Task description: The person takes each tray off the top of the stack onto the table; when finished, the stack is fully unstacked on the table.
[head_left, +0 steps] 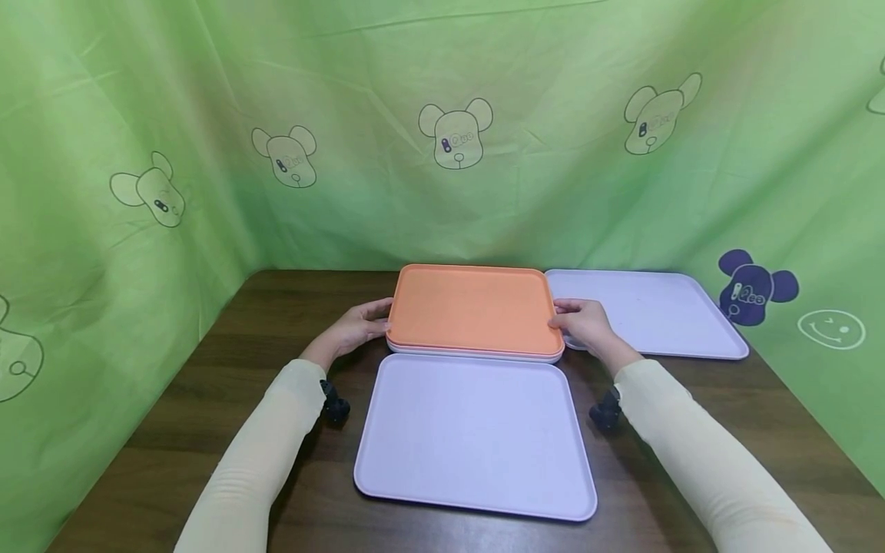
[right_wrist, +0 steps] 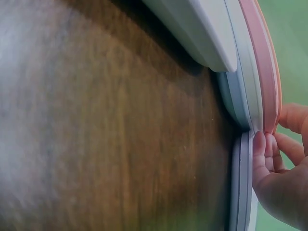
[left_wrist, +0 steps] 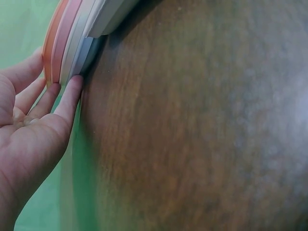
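Observation:
A stack of trays stands at the middle back of the table, with an orange tray (head_left: 473, 307) on top. Below it show the edges of a pink tray (right_wrist: 257, 53) and paler trays (left_wrist: 77, 33). At the stack's left edge, my left hand (head_left: 356, 326) holds the orange tray's rim, its other fingers against the stack's side. Opposite it, my right hand (head_left: 588, 322) pinches the orange rim on the right, thumb on the rim and fingers at the edges beneath. A pale lavender tray (head_left: 477, 438) lies flat in front of the stack.
Another lavender tray (head_left: 643, 311) lies at the back right, by the stack's right edge; the right wrist view shows several rims there. The dark wooden table (head_left: 207, 407) ends at a green patterned curtain (head_left: 359, 207) behind and at both sides.

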The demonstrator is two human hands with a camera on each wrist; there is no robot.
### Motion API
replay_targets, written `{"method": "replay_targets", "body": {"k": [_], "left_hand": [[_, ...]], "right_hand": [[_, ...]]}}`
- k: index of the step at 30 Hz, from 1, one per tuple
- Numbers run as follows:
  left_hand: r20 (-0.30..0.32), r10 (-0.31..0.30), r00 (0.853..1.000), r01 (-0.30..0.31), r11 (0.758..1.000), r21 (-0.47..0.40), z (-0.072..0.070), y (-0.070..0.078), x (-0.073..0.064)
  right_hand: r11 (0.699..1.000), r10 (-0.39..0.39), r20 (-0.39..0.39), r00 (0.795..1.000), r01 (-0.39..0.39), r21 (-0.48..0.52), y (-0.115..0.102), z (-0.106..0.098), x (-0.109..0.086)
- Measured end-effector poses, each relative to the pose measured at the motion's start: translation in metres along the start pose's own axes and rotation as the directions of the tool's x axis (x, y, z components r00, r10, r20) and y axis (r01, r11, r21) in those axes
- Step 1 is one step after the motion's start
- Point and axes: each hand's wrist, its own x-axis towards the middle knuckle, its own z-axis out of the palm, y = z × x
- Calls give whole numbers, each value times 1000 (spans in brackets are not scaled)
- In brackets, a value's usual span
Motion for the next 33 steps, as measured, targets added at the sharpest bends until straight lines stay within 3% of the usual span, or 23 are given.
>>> {"method": "replay_targets", "body": {"k": [11, 22, 29, 33], "left_hand": [[4, -9, 1000, 9, 1000, 5, 2, 1, -1], [2, 7, 1000, -7, 1000, 30, 1, -4, 2], [-4, 3, 1000, -3, 999, 53, 0, -4, 1], [-2, 9, 1000, -9, 999, 51, 0, -4, 1]], "right_hand": [[997, 52, -37, 998, -50, 59, 0, 3, -1], [995, 49, -65, 997, -43, 88, -4, -12, 0], [993, 51, 15, 999, -52, 106, 1, -31, -4], [982, 77, 58, 995, -86, 169, 4, -41, -7]]}}
